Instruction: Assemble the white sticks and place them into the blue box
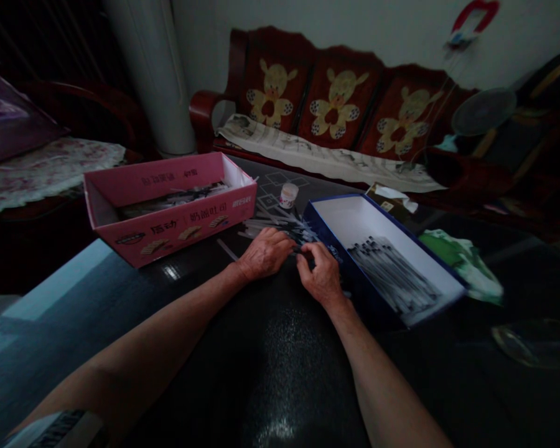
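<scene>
Close together over the dark table, my left hand [266, 254] and my right hand [323, 275] have their fingers closed in a pinch. A small dark, thin piece seems to lie between their fingertips, too small and dim to name. Just beyond the fingers is a loose pile of thin translucent sticks [271, 219]. To the left stands a pink cardboard box [200, 221] with more thin pieces inside. On the right, a blue box [338, 214] with a white interior holds a bundle of slim clear sticks [392, 274] with dark ends, lying side by side.
A small jar [288, 195] stands behind the pile. Right of the blue box lies a green and white plastic packet [462, 261], with a small box [388, 202] and white paper behind. Across the table is a wooden sofa [210, 112] with bear-patterned backs.
</scene>
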Demonstrator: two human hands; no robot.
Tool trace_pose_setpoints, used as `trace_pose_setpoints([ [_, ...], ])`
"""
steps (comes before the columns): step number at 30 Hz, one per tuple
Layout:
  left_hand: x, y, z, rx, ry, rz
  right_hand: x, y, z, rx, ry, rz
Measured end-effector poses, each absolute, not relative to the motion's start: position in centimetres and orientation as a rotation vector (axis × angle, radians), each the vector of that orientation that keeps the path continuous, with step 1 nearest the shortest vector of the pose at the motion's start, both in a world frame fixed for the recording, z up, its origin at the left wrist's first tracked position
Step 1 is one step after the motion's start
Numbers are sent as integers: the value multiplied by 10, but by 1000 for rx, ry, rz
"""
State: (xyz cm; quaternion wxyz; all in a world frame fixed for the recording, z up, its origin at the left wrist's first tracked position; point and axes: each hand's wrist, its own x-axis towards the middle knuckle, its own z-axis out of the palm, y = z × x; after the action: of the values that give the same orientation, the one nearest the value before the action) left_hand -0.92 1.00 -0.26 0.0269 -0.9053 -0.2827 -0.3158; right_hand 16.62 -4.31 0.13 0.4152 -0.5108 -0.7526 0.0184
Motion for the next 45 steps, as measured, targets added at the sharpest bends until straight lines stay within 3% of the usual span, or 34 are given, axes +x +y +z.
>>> trace_pose_setpoints([
  [29, -7, 6, 0, -2815, -821, -988, 163, -43, 2, -1285, -1863, 151],
  [39, -8, 5, 4, -2728, -774, -1218, 154, -43, 7, -1380, -1522, 573],
  [45, -4, 0, 6, -2493, -1115, -1742, 160, -40, 8, -1415, -1237, 543],
])
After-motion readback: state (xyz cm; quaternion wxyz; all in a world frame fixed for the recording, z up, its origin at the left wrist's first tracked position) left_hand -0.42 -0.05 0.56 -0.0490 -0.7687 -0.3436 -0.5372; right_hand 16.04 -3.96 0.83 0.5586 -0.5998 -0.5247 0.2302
